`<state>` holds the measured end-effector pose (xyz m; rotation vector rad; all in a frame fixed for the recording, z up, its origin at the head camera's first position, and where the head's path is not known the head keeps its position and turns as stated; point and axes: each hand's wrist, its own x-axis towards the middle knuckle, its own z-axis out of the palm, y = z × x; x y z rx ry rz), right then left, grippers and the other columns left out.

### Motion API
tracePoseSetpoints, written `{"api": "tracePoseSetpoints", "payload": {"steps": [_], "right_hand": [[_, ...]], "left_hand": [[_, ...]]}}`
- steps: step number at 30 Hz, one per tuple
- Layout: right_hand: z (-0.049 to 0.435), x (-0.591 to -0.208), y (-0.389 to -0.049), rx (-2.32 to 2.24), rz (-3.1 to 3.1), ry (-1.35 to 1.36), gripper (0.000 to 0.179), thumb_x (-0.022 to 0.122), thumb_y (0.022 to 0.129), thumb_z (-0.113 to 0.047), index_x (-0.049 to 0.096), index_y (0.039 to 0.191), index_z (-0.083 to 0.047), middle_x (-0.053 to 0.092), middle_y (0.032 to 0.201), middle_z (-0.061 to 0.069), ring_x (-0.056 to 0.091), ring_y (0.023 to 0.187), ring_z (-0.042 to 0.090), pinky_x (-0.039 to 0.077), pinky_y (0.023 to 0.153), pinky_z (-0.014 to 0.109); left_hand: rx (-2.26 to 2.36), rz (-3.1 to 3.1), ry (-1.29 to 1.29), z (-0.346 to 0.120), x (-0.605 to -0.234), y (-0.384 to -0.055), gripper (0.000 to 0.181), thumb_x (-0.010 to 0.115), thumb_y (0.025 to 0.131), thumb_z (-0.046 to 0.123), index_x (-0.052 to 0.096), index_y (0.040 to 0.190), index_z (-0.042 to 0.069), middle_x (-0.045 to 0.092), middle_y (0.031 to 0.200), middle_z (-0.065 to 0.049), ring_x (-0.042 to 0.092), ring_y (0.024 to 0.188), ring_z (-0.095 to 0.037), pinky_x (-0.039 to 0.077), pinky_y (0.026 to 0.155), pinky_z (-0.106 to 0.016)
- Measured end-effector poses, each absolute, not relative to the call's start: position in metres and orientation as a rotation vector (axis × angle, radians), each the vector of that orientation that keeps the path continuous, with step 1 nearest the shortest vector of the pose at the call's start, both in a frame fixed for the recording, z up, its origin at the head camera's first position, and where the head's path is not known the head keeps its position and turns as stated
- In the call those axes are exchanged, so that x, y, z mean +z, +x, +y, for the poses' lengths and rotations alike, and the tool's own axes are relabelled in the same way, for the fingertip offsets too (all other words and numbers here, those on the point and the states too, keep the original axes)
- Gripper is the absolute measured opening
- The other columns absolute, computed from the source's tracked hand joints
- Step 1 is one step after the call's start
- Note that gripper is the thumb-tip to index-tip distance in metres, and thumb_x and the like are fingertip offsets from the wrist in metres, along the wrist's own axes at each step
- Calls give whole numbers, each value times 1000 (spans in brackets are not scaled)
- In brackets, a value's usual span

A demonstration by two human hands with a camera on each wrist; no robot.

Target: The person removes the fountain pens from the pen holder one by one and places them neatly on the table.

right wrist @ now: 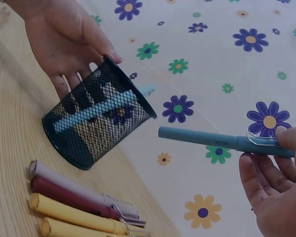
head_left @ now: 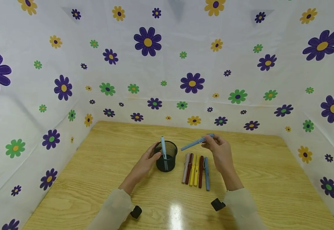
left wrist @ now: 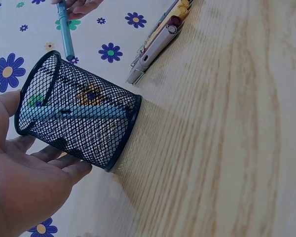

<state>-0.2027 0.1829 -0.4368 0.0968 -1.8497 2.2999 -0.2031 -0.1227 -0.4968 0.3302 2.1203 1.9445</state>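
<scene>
My left hand holds a black mesh pen holder, thumb at its rim and fingers around its side. Inside the holder leans a light blue pen, its top end sticking out above the rim. Between thumb and fingers, my right hand pinches a blue pen near its clip. That pen is up off the table, slanting down toward the holder, its lower tip just right of the rim.
A row of several pens lies on the wooden table, right of the holder: a pale pink pen, dark red ones, yellow ones and a blue pen at the right end. Flower-printed cloth walls the table's back and sides.
</scene>
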Motion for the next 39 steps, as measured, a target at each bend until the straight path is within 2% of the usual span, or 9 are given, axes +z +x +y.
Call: {"api": "tracePoseSetpoints", "payload": {"steps": [12, 17, 25, 32, 39], "right_hand": [[222, -432, -191, 2265, -1822, 45, 23, 66, 103, -18, 64, 115, 1, 71, 98, 4, 70, 92, 16, 59, 88, 31], [237, -430, -186, 2270, -1803, 35, 19, 65, 103, -16, 65, 113, 1, 70, 99, 4, 70, 91, 15, 59, 87, 29], [256, -429, -178, 2292, -1780, 17, 17, 68, 102, -16, 66, 112, -2, 70, 98, 3, 71, 89, 14, 60, 84, 28], [269, -431, -174, 2313, -1759, 16, 12, 67, 102, -13, 69, 110, -4, 71, 100, 3, 71, 89, 12, 60, 84, 26], [282, -435, -167, 2279, -1812, -45, 14, 68, 101, -16, 69, 110, -5, 71, 100, 2, 71, 90, 12, 60, 82, 25]], "left_hand": [[1945, 2114, 341, -123, -497, -204, 65, 50, 111, 34, 20, 167, 19, 7, 172, -13, 8, 157, -36, 19, 123, -57], [1941, 2117, 340, -123, -497, -204, 67, 51, 111, 36, 20, 167, 19, 7, 172, -14, 9, 157, -36, 19, 123, -58], [1950, 2111, 343, -123, -497, -204, 63, 48, 112, 29, 20, 167, 16, 9, 172, -15, 10, 156, -38, 19, 123, -59], [1931, 2129, 325, -124, -497, -203, 64, 49, 112, 34, 21, 167, 18, 8, 172, -13, 8, 157, -37, 18, 123, -59], [1943, 2123, 335, -124, -499, -204, 66, 51, 111, 35, 21, 167, 18, 9, 172, -14, 10, 157, -37, 19, 123, -58]]}}
